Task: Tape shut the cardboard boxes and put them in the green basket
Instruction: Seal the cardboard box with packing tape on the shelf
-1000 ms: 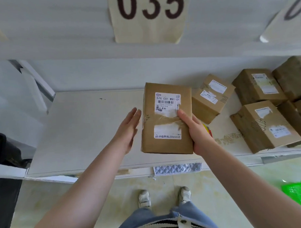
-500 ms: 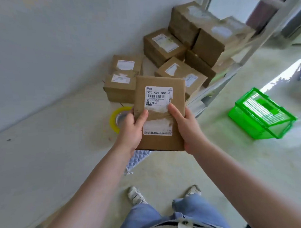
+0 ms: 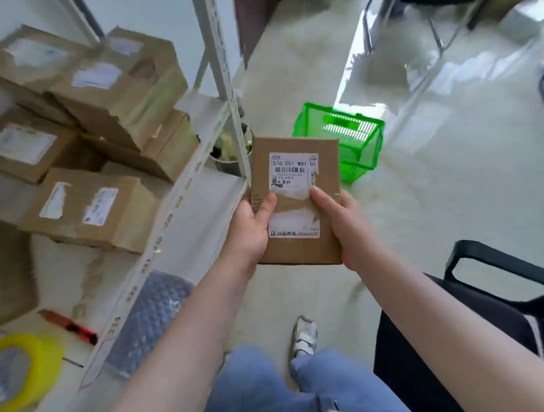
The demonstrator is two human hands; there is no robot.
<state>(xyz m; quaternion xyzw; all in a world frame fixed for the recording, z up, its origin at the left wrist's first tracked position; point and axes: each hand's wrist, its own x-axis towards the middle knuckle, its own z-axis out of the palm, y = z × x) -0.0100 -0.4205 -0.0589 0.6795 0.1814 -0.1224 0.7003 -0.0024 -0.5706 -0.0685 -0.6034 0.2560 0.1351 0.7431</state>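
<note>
I'm holding the cardboard box (image 3: 296, 202) in both hands now, left hand (image 3: 250, 228) and right hand (image 3: 342, 225) each curling round a side edge, thumbs pressing its face. The green basket (image 3: 342, 138) is sitting on the floor just beyond my fingers. I'm thinking: keep it level, lower it in rather than drop it. Label's reading "576 C01 WB1-01".

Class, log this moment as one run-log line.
stage: carrying | left hand: holds flat brown cardboard box | right hand: holds same box | green plastic mesh basket: on floor beyond box
</note>
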